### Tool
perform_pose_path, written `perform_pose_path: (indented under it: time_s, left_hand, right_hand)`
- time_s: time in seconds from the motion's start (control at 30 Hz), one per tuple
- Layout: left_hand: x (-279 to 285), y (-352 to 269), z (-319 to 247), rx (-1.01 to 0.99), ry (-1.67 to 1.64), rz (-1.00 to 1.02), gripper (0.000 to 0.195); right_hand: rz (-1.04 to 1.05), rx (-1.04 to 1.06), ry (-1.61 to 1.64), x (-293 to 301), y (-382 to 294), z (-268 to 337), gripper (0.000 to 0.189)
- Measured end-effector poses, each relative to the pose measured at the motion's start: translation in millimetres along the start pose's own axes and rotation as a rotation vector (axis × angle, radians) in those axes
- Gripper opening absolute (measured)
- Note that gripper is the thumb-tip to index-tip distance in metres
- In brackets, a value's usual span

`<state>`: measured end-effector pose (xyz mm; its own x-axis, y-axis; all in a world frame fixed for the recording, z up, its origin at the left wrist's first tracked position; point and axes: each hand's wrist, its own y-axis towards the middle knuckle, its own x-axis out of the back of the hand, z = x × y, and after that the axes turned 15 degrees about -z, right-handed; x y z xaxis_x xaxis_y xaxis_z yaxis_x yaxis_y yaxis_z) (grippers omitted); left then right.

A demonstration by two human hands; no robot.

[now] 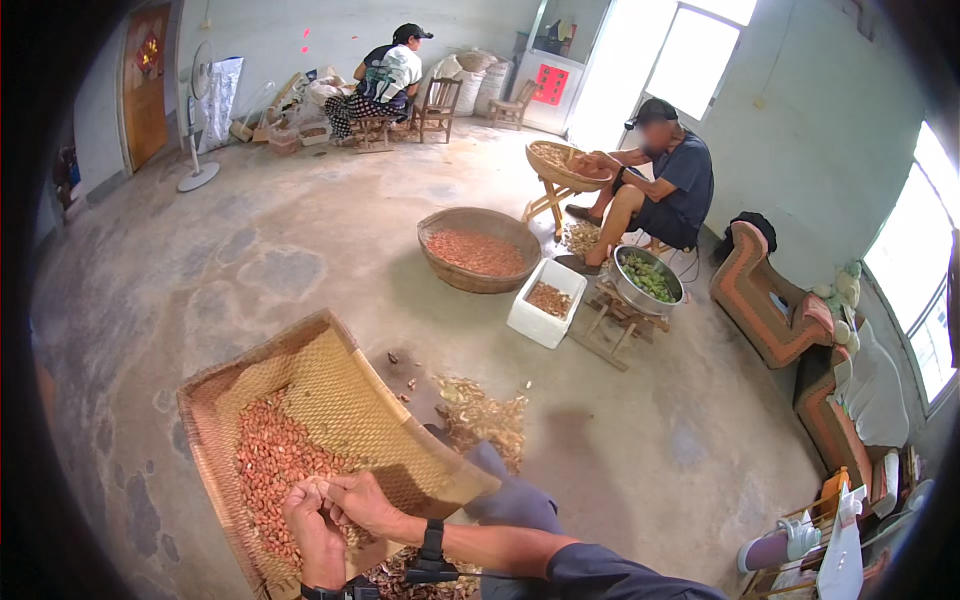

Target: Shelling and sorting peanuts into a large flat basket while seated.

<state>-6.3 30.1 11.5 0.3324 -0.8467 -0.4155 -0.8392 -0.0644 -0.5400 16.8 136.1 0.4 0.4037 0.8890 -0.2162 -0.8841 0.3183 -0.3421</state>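
Both hands meet low over a woven bamboo winnowing basket (390, 405). My left hand (311, 529) and my right hand (369, 504) pinch their fingertips together around something small and pale, which looks like a peanut pod; the fingers mostly hide it. Reddish shelled peanuts (274, 450) cover the left part of the basket, just beyond and beside my hands. Dark straps circle both wrists. Under the basket's near edge, brownish pods or shells (420, 574) show in part.
Pale shells (484, 420) lie on the floor beside my leg. Farther off are a round basket of peanuts (480, 214), a white foam box (536, 330) and a metal basin of greens (646, 279). One person sits at a raised basket (581, 180); another sits by the back wall.
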Motion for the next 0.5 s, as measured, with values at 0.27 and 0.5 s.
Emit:
perform_pose_path:
  time_s: [0.27, 0.5]
  left_hand:
    - [5.1, 3.1, -0.3, 0.042, -0.125, 0.108, 0.021]
    - [13.9, 7.2, -0.5, 0.076, -0.064, 0.151, 0.018]
  right_hand:
    - [0.052, -0.046, 0.033, 2.0, 2.2, 15.0, 0.036]
    - [0.190, -0.143, 0.116, 2.2, 2.3, 13.4, 0.042]
